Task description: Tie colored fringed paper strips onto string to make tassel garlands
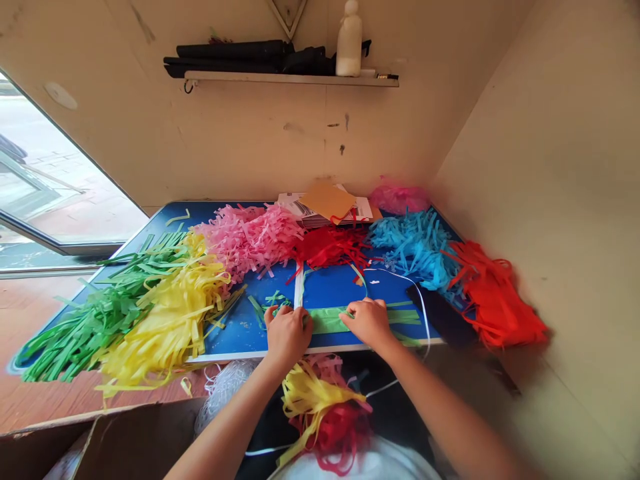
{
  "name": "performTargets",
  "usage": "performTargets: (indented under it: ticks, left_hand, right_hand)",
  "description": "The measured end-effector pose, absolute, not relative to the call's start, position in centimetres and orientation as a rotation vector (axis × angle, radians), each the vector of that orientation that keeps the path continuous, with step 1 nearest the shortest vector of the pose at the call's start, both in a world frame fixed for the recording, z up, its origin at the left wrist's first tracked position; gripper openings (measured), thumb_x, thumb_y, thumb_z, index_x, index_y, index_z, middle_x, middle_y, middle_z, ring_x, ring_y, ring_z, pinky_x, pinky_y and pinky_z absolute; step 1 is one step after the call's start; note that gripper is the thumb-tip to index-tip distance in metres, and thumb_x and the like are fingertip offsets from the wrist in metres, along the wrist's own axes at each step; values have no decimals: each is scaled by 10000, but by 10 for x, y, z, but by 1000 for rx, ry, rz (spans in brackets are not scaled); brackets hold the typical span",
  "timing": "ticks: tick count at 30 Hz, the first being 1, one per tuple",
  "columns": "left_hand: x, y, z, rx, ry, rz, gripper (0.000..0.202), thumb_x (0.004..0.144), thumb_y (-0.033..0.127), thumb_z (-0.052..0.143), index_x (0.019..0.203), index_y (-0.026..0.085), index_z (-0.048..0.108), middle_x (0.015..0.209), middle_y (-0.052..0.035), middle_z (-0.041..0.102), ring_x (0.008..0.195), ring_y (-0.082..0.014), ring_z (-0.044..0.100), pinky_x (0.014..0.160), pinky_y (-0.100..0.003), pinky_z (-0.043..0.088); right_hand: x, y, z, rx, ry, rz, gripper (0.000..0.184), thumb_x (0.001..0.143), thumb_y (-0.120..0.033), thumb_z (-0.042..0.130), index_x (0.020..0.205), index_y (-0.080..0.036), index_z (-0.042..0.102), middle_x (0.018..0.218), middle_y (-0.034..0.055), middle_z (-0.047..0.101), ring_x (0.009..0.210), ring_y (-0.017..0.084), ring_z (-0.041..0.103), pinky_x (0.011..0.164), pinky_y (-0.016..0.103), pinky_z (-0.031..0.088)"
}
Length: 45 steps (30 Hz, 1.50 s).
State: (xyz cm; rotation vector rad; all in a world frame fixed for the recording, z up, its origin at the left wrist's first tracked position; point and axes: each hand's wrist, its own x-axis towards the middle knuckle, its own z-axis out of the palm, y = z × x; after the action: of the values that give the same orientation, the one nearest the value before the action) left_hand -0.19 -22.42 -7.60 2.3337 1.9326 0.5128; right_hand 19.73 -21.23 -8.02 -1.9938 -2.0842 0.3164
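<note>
A light green tissue paper strip (pixel 326 320) lies flat along the near edge of the blue table, its right end cut into fringe. My left hand (pixel 289 335) is closed on its left end, fingers curled down. At the middle of the strip, my right hand (pixel 369 323) pinches the paper between thumb and fingers. Small green paper cuttings (pixel 274 303) lie just left of my left hand. A white string (pixel 424 313) curves past my right hand. Yellow and red tissue tassels (pixel 320 400) on a string rest in my lap.
Fringed bundles cover the blue table (pixel 240 340): green (pixel 105 307), yellow (pixel 165 327), pink (pixel 253 237), red (pixel 330 247), blue (pixel 413 243) and orange-red (pixel 500 300). Papers (pixel 327 200) are stacked at the back. A cardboard box (pixel 135 440) stands lower left; a shelf (pixel 295 79) hangs above.
</note>
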Motion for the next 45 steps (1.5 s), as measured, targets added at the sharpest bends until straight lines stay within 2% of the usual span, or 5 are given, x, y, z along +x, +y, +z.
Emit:
performTargets:
  ticks: [10,18,27,33,45]
  left_hand:
    - [-3,-221,-77,2413,1918,522,187,875,269,510,871,219,689,809,-77,720,893,-273,609,981,-507,294]
    - [-17,-217,-67,2906,1273,367,210,840,117,533,876,265,678,882,-27,704,1053,-247,554,1096,-498,222]
    - [-18,-226,-67,2755,1452,505,253,750,142,574,930,262,704,891,-34,715,1047,-278,575,1147,-600,74]
    - [-30,-217,-74,2577,1530,667,211,834,182,539,869,283,722,881,-16,729,1014,-253,593,1092,-588,181]
    - [-21,-195,-79,2619,1744,443,384,941,340,440,681,200,685,716,-64,701,837,-243,607,938,-479,317]
  right_hand:
    - [198,-209,-77,-2022,-2101,357,230,831,-399,640,674,-231,657,691,13,696,819,213,603,745,340,282]
    - [199,-230,-53,-1644,-2210,4,244,836,-160,555,1072,-199,600,1110,127,634,1036,287,524,926,436,270]
    - [218,-212,-90,-1255,-2369,345,350,670,-52,523,988,-189,575,925,28,670,874,197,583,835,339,330]
    - [221,-201,-90,-1272,-2398,331,82,875,-283,633,882,-217,682,939,18,686,898,178,595,846,340,306]
    - [205,-176,-84,-1701,-2310,253,218,896,-324,588,753,-188,683,851,34,693,826,178,612,779,308,329]
